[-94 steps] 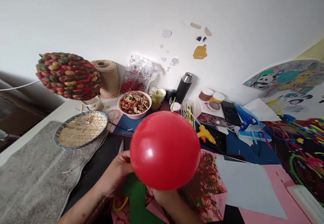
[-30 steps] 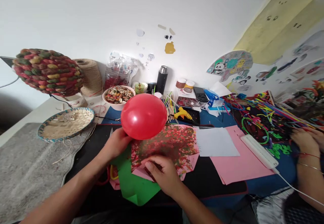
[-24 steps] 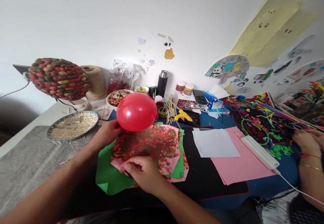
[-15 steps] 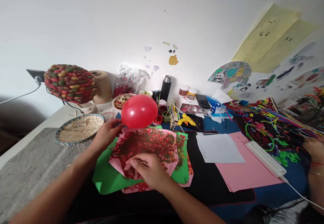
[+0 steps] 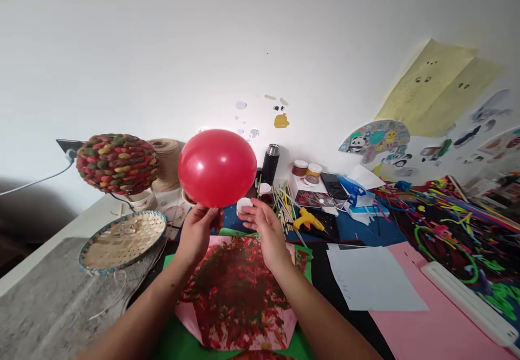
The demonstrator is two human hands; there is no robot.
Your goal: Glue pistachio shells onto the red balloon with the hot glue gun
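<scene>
Holding the balloon's (image 5: 217, 167) lower edge (probably its neck), left hand (image 5: 196, 234) has headroom.

And it's the left hand (image 5: 199, 234) pinching the red balloon (image 5: 217, 167) at its base, paint-smeared pink paper (image 5: 229, 289) spread below! The right hand (image 5: 270, 235) hangs with fingers parted, right by a white-lidded jar (image 5: 242, 203), contact too close to call. Yellow glue gun (image 5: 307, 220) lying to the right, black flask (image 5: 270, 165) behind, woven tray (image 5: 109, 247) off left!
</scene>
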